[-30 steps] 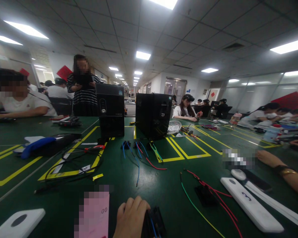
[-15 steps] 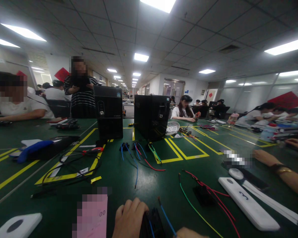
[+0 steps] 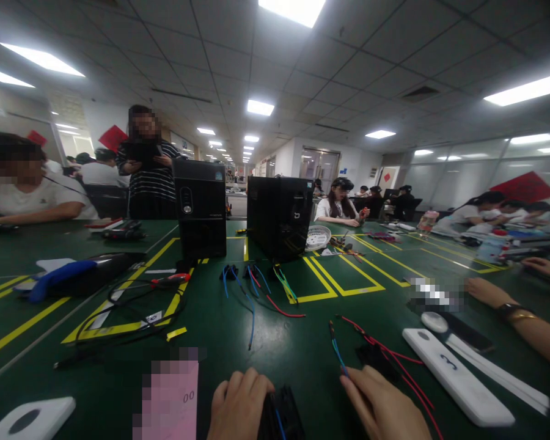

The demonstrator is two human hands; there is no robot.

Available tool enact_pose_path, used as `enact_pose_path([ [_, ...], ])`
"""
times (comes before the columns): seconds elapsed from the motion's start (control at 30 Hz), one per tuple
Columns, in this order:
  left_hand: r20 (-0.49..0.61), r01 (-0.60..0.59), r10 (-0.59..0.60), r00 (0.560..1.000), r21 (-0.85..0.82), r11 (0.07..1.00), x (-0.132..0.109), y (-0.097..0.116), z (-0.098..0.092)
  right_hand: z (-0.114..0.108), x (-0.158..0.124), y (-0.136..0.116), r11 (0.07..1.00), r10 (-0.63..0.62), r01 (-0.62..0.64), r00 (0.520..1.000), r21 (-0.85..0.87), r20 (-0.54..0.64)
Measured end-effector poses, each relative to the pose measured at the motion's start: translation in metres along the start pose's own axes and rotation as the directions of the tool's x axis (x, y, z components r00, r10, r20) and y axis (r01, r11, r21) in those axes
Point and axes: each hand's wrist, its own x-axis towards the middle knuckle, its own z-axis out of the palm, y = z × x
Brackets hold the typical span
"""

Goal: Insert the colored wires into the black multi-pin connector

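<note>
At the bottom centre, my left hand is closed around the side of a black plastic part. A short stretch of blue wire shows on that part. To the right, my right hand pinches a blue wire between thumb and finger, its end pointing up and away from me. This wire lies along the green wire, which is mostly hidden by the hand. Just beyond my right hand sit another black part and several red wires.
Two black computer towers stand at mid-table, with small wired parts before them. A pink paper lies left of my hands. At right are a white power bank marked 3 and another person's arm. Black cable curls at left.
My right hand has come up from the bottom edge and moved right, carrying the blue wire away from the black part. My left hand stays on that part.
</note>
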Motion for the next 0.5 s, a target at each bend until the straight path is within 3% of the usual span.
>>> enact_pose_path([
  [0.13,0.012,0.013,-0.013,1.000,0.004,1.000,0.000,-0.001,0.000,-0.002,0.010,0.003,0.993,0.058,-0.052,0.997,-0.107,0.049],
  [0.27,0.015,0.014,-0.015,1.000,0.006,1.000,0.000,-0.001,0.000,0.002,0.018,0.005,0.991,0.066,-0.063,0.998,-0.116,0.018],
  [0.4,0.014,0.028,-0.028,1.000,-0.001,1.000,-0.001,-0.002,0.000,0.006,0.019,0.005,0.995,0.085,-0.089,0.992,-0.044,-0.088],
  [0.5,0.015,0.034,-0.034,0.999,-0.018,0.999,-0.001,-0.002,0.001,0.004,0.013,-0.002,0.996,0.032,-0.022,0.992,0.084,-0.125],
])
